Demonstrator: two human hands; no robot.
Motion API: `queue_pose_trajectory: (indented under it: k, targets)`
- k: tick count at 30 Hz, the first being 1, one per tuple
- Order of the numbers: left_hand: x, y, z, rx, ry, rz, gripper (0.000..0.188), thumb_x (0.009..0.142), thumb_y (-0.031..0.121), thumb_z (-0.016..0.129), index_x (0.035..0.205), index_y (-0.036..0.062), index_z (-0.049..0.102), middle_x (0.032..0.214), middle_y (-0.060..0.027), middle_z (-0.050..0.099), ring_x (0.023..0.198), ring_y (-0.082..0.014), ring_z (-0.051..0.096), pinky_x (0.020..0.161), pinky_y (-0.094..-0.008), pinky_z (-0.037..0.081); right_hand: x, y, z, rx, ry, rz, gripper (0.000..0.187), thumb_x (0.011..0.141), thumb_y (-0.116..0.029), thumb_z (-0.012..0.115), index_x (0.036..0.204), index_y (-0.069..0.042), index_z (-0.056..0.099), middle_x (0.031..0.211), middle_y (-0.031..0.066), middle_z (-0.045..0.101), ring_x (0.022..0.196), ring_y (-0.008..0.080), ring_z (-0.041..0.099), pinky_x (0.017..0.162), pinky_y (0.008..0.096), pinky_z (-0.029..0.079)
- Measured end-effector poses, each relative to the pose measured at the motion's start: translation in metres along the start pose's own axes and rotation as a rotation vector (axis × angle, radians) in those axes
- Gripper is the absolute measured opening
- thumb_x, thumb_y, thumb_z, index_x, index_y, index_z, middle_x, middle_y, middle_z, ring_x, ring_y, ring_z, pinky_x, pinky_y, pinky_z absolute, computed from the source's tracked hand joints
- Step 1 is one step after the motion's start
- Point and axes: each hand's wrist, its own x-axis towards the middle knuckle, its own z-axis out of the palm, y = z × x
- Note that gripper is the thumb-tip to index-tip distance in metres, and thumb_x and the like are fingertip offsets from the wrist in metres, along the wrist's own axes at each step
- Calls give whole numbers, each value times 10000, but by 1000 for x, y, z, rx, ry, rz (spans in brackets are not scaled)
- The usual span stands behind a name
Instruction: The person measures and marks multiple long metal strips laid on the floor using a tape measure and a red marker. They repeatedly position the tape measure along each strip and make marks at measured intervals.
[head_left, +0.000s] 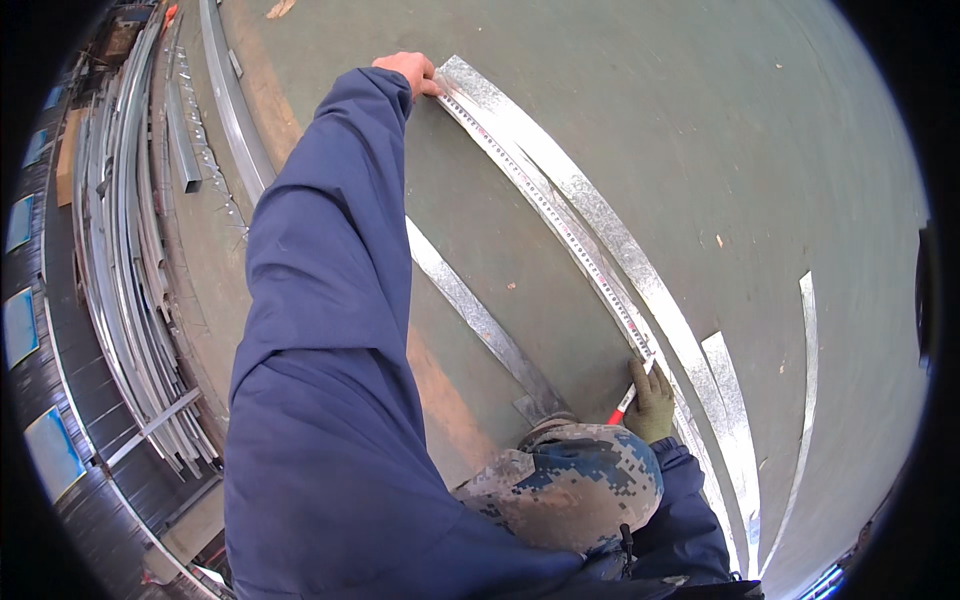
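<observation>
My left hand (408, 72), bare, reaches far ahead. Its fingers are closed on the far end of a white tape measure blade (540, 201), at the tip of a long shiny sheet-metal strip (572, 186). The blade runs along the strip's left side toward me. At its near part is my right hand (652, 402) in an olive-green glove, its fingers closed round a red and white marker (623, 405). The marker's upper end meets the blade. Part of the right hand's grip is hidden. Camouflage-patterned cloth (570, 480) lies between my arms.
Another metal strip (470, 302) lies on the green floor (760, 150) to the left. Shorter strips (733, 400) and a narrow one (806, 350) lie to the right. Long metal profiles (120, 240) are piled at far left, beside a square metal tube (232, 100).
</observation>
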Motion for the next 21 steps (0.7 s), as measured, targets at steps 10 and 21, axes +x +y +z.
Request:
queue_pose_trajectory:
  k: [10, 21]
  targets:
    - [18, -27, -4, 67, -11, 12, 236, 848, 331, 696, 962, 132, 753, 810, -93, 711, 822, -271, 691, 751, -405, 525, -6, -6, -15, -7, -24, -1, 578, 759, 70, 548, 1312, -95, 580, 1237, 179, 631, 1240, 410, 535, 1032, 513, 438]
    - [36, -41, -5, 116, -63, 136, 153, 851, 231, 676, 914, 101, 726, 889, -143, 705, 902, -356, 668, 771, -450, 507, -8, -5, -14, 9, -5, -16, 607, 735, 88, 541, 1313, -93, 577, 1220, 172, 640, 1234, 430, 537, 1023, 517, 452]
